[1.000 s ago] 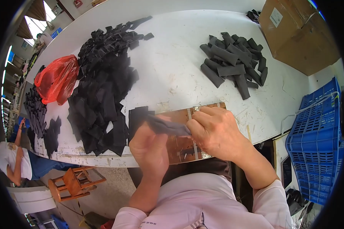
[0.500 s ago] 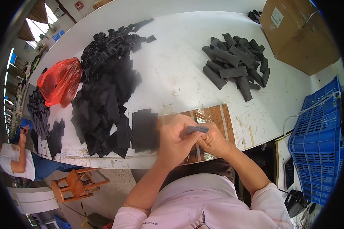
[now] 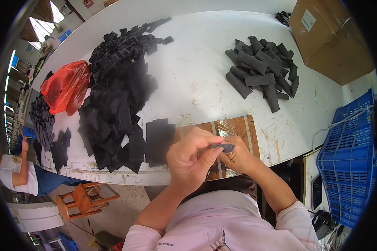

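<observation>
Broadly, a white table point(image 3: 188, 75) spans the view, its surface scuffed and its near edge curving in front of the seated person. A large heap of flat black fabric pieces point(image 3: 113, 100) spreads down its left half, the pieces overlapping at many angles. A blue lattice-sided crate point(image 3: 348, 163) stands just beyond the table's right edge, and a brown cardboard box point(image 3: 331, 44) bearing a pale label sits at the far right. Near the box, but apart from it, lies a heap of rolled dark grey tubes point(image 3: 262, 73). A brown board point(image 3: 238, 123), crossed by pale strips, rests at the near edge beneath the hands. A translucent red plastic bag point(image 3: 67, 88) lies against the left flank of the black heap. The left hand point(image 3: 192, 157) is closed, pinching a dark grey strip point(image 3: 225, 148) between thumb and fingers. The right hand point(image 3: 240, 160), smaller in view, is bent inward and grips the same strip, its fingertips partly hidden. A flat black stack point(image 3: 159, 140) lies left of the board. Smallest, the strip is held above the board, between the two hands, one narrow end exposed.
</observation>
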A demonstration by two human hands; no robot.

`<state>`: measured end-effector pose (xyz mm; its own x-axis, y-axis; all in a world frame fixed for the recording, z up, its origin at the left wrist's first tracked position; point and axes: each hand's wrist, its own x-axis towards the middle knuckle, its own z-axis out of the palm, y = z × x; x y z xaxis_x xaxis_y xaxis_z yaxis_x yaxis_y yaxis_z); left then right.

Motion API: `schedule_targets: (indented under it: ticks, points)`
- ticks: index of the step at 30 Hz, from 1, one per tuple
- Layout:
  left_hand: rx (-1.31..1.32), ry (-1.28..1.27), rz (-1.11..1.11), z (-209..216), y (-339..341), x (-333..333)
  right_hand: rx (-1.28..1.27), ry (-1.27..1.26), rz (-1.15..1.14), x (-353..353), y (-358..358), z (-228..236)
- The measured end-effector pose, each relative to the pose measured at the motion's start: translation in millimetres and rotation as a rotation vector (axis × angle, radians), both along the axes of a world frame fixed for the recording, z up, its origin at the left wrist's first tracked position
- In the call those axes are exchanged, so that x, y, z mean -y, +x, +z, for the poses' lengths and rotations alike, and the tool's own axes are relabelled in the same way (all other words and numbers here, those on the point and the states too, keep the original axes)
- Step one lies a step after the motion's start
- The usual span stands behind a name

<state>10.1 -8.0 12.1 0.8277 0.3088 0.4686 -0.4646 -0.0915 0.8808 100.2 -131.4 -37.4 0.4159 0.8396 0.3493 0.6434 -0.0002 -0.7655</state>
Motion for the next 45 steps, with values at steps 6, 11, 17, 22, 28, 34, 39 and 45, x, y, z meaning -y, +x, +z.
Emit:
schedule_targets:
  ticks: [6,11,17,22,28,34,39,45]
  points:
    - [0.121,-0.480,0.064,7,-5,4,0.132,-0.048,-0.031,1,1,46]
    - [0.091,-0.645,0.105,-8,-14,-8,0.310,-0.092,-0.057,-6,-6,38]
    - [0.001,-0.377,0.096,-12,-16,-9,0.255,-0.163,-0.050,1,-7,39]
    - [-0.317,-0.109,0.675,-52,-23,-38,-0.379,0.192,-0.187,-8,31,105]
    - [-0.781,0.800,0.943,-102,-14,-85,-0.132,0.274,-0.672,2,5,80]
    - [-0.872,0.881,0.814,-115,-12,-95,-0.249,-0.019,-0.114,8,-56,26]
    - [-0.929,0.824,1.073,-115,-13,-105,-0.337,-0.113,-0.045,-16,-68,13]
    - [-0.741,0.479,0.972,-128,-35,-148,-0.511,-0.242,-0.003,-33,-69,-2]
